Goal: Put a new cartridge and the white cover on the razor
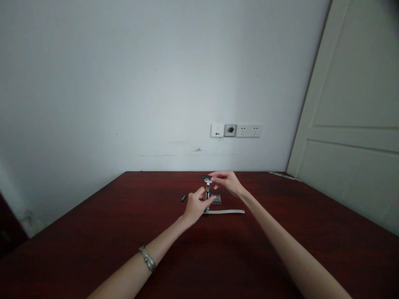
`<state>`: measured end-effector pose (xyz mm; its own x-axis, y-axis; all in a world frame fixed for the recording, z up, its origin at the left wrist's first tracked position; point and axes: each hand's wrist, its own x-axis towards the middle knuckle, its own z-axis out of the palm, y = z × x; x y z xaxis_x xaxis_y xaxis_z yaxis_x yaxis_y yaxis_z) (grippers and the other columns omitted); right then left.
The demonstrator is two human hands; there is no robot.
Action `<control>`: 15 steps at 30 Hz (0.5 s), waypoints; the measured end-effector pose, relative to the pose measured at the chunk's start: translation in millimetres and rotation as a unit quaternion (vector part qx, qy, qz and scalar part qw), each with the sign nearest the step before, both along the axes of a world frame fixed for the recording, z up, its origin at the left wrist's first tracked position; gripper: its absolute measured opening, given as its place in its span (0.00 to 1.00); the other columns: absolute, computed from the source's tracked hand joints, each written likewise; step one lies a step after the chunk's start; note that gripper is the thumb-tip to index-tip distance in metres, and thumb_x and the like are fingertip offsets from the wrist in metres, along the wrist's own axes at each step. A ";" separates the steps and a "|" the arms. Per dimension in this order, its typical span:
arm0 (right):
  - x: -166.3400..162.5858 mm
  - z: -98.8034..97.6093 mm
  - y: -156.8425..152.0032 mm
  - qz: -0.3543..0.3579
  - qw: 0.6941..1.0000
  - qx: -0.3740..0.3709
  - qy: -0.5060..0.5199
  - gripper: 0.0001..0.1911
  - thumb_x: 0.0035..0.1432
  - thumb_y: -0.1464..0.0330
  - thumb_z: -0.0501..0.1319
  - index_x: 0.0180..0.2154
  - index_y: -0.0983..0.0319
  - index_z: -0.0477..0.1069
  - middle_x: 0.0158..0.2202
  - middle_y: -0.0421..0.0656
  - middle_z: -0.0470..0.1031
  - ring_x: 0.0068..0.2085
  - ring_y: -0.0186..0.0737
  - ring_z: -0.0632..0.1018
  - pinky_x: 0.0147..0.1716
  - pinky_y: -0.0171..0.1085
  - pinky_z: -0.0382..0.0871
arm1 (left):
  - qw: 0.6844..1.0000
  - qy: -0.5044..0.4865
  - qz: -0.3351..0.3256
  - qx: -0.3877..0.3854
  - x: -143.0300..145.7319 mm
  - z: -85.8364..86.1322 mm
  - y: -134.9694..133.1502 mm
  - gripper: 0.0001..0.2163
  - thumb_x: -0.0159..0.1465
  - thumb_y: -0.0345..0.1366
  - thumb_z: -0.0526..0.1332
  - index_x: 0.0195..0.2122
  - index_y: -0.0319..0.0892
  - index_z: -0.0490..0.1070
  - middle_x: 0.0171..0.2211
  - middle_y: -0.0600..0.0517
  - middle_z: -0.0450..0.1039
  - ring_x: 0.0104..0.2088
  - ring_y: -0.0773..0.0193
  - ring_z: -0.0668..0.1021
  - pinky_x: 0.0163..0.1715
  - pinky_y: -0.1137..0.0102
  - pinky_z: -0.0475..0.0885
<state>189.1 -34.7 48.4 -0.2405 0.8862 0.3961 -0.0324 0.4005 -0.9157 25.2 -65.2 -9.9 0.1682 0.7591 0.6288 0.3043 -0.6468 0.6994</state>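
Observation:
A small upright metal tool (207, 190), shaped like a safety razor with a dark flat head, stands on the dark red table (124, 232). My left hand (196, 204) grips its silver handle low down, fingers closed round it. My right hand (227, 182) reaches in from the right and pinches the head at the top. A small clear case (216, 199) lies just behind the tool. A white strap-like strip (225, 211) lies flat on the table under my hands. A silver bracelet (147, 258) sits on my left wrist.
A small dark object (183, 198) lies on the table left of my hands. The table butts against a white wall with a row of sockets (236, 130). A white door (358, 124) stands at the right.

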 end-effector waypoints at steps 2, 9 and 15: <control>-0.7 1.4 -1.5 0.004 1.000 0.005 -0.008 0.18 0.40 0.63 0.68 0.35 0.66 0.76 0.26 0.43 0.77 0.19 0.31 0.73 0.22 0.32 0.68 | 1.000 0.001 0.011 0.006 -1.0 -0.3 1.1 0.12 0.53 0.44 0.62 0.24 0.40 0.66 0.16 0.57 0.66 0.17 0.71 0.69 0.19 0.78 0.61; -3.5 8.0 -7.8 0.012 0.999 0.007 -0.047 0.19 0.40 0.63 0.67 0.36 0.66 0.75 0.28 0.44 0.78 0.20 0.31 0.74 0.23 0.32 0.69 | 0.999 0.009 0.037 0.015 -6.4 -2.3 4.2 0.14 0.53 0.45 0.61 0.22 0.40 0.65 0.14 0.58 0.63 0.17 0.72 0.67 0.18 0.78 0.59; -4.1 7.8 -8.3 0.016 0.997 0.034 -0.066 0.18 0.42 0.62 0.66 0.36 0.66 0.75 0.29 0.44 0.78 0.21 0.31 0.74 0.23 0.33 0.70 | 0.999 0.011 0.040 0.011 -7.5 -3.4 4.4 0.13 0.54 0.45 0.61 0.23 0.40 0.64 0.15 0.58 0.64 0.17 0.72 0.67 0.19 0.78 0.60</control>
